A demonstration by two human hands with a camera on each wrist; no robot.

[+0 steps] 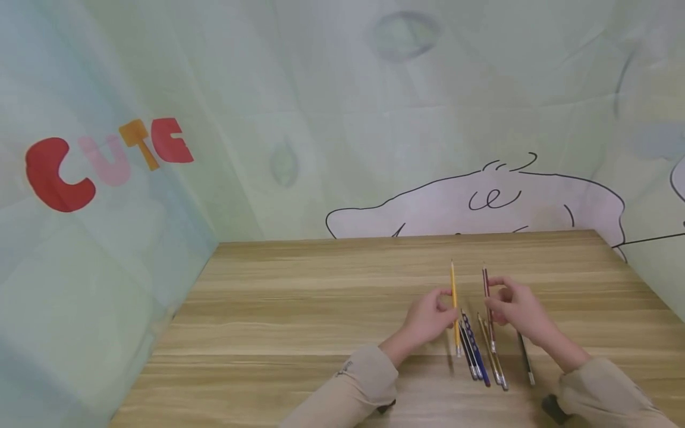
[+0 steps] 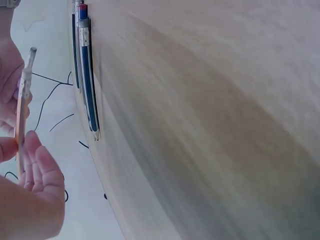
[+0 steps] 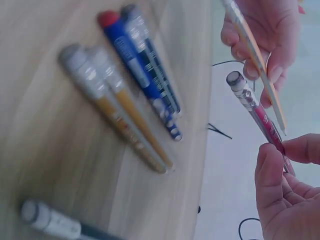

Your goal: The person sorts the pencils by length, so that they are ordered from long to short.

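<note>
My left hand (image 1: 430, 317) pinches a yellow pencil (image 1: 453, 285) between thumb and fingers, its point directed away and its eraser end toward me. In my right hand (image 1: 516, 306) is a dark red pencil (image 1: 486, 282), held by thumb and fingertips; its silver ferrule shows in the right wrist view. Both pencils are raised above the wooden table. Beneath them lie two dark pencils (image 1: 468, 355), a blue pencil with a red end (image 3: 131, 55) and two yellow-brown pencils (image 3: 122, 117), grouped side by side. A single dark pencil (image 1: 526, 359) rests apart, under my right wrist.
The wood-grain table (image 1: 299, 321) runs back to a printed cloth (image 1: 299, 119) with a line-drawn figure. On the left cloth wall are coloured letters (image 1: 61, 175). A small black object (image 1: 555, 408) shows beside the right sleeve.
</note>
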